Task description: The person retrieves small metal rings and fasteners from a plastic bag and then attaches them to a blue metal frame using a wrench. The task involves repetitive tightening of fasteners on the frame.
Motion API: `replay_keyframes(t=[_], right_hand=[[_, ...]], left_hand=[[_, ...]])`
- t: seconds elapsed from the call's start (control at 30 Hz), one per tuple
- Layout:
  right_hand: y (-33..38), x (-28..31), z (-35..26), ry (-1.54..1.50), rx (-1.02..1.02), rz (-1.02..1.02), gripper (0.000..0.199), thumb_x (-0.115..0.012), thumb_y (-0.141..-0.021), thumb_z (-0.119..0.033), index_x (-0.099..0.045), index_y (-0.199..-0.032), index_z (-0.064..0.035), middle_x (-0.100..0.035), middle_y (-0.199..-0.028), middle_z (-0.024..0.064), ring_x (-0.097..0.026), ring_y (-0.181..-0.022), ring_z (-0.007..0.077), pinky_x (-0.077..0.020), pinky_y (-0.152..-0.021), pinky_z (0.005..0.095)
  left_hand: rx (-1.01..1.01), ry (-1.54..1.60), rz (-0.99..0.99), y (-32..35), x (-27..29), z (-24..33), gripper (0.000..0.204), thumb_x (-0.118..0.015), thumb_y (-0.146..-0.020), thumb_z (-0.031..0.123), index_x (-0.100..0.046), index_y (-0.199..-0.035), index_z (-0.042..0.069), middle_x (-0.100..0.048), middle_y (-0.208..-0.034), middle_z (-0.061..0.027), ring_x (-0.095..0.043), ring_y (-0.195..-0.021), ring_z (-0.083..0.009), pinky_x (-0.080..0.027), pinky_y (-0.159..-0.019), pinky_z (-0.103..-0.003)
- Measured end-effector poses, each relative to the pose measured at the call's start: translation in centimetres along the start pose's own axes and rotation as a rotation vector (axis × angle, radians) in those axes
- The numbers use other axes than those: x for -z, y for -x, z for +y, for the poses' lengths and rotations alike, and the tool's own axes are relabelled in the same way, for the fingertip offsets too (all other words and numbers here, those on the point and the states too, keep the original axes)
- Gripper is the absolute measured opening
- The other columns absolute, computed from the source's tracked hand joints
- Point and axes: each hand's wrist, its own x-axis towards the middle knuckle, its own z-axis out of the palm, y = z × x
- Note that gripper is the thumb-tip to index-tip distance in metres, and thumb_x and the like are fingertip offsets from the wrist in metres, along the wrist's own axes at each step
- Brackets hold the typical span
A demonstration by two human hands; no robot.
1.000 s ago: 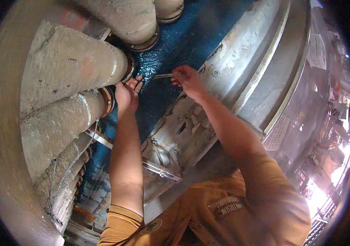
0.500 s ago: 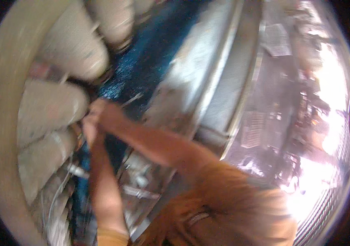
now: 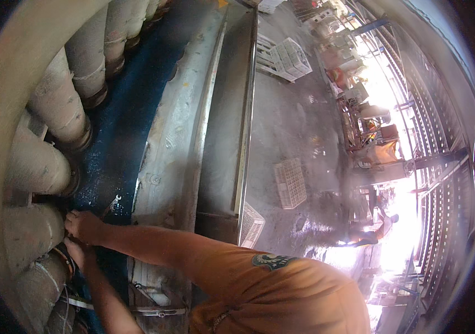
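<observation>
Both my arms reach to the left, where my hands meet beside the rounded end of a thick grey pipe (image 3: 31, 231). My right hand (image 3: 84, 225) has its fingers curled in close to the pipe's edge. Just below it, my left hand (image 3: 77, 249) is closed too, its fingertips mostly hidden. What the fingers grip is too small or covered to make out. A metal wrench (image 3: 113, 204) with a bright open jaw shows against the wet dark-blue surface (image 3: 120, 133), close to my right wrist.
More grey pipes (image 3: 59, 106) line the left side. A pale metal ledge (image 3: 165, 139) and a trough (image 3: 226, 111) run alongside. Near the bottom lies a metal bar (image 3: 157, 310). White plastic crates (image 3: 290, 183) stand on the floor. Another person (image 3: 379, 231) is far right.
The view has swung and steadied, so the pipes, ledge and floor appear shifted left and sharper. My hands stay together at the pipe ends, with the wrench still near my right wrist.
</observation>
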Motion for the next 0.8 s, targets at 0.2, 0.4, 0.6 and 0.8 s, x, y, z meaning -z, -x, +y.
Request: replay_keyframes(t=[0.2, 0.4, 0.6, 0.8], right_hand=[[-0.3, 0.8, 0.8, -0.051, 0.16, -0.032, 0.022, -0.065, -0.068, -0.017, -0.061, -0.084, -0.0023, -0.057, -0.091, 0.0123, -0.055, -0.088, 0.0272, -0.0484, -0.073, 0.0355], [0.1, -0.5, 1.0, -0.025, 0.166, 0.036, 0.02, -0.065, -0.067, -0.017, -0.061, -0.082, -0.003, -0.055, -0.089, 0.0111, -0.053, -0.088, 0.0265, -0.0462, -0.077, 0.0369], [0.4, 0.0, 0.4, -0.062, 0.067, -0.02, 0.021, -0.065, -0.068, -0.017, -0.061, -0.084, -0.0037, -0.055, -0.092, 0.0103, -0.052, -0.091, 0.0259, -0.0433, -0.084, 0.0363], [-0.5, 0.2, 0.6, -0.022, 0.172, 0.012, 0.021, -0.064, -0.068, -0.016, -0.06, -0.084, -0.0034, -0.055, -0.09, 0.0097, -0.051, -0.092, 0.0261, -0.0434, -0.083, 0.0352]], left_hand=[[-0.137, -0.224, 0.224, 3.1, -0.4, 4.8, 0.034, -0.055, -0.089, 0.02, -0.049, -0.108, -0.008, -0.06, -0.106, -0.0217, -0.059, -0.088, -0.0302, -0.046, -0.077, -0.039], [-0.069, -0.223, 0.075, 0.6, 0.0, 1.9, 0.027, -0.047, -0.093, 0.013, -0.048, -0.111, -0.008, -0.058, -0.107, -0.0172, -0.057, -0.091, -0.023, -0.046, -0.079, -0.036], [0.143, 0.446, 0.141, 3.4, -0.7, 7.0, 0.032, -0.043, -0.095, 0.017, -0.047, -0.116, -0.007, -0.053, -0.117, -0.0156, -0.054, -0.098, -0.0225, -0.046, -0.084, -0.037], [0.003, 0.332, 0.095, -1.3, 0.3, -2.7, 0.034, -0.04, -0.097, 0.018, -0.047, -0.119, -0.007, -0.052, -0.12, -0.0171, -0.055, -0.101, -0.0247, -0.046, -0.085, -0.038]])
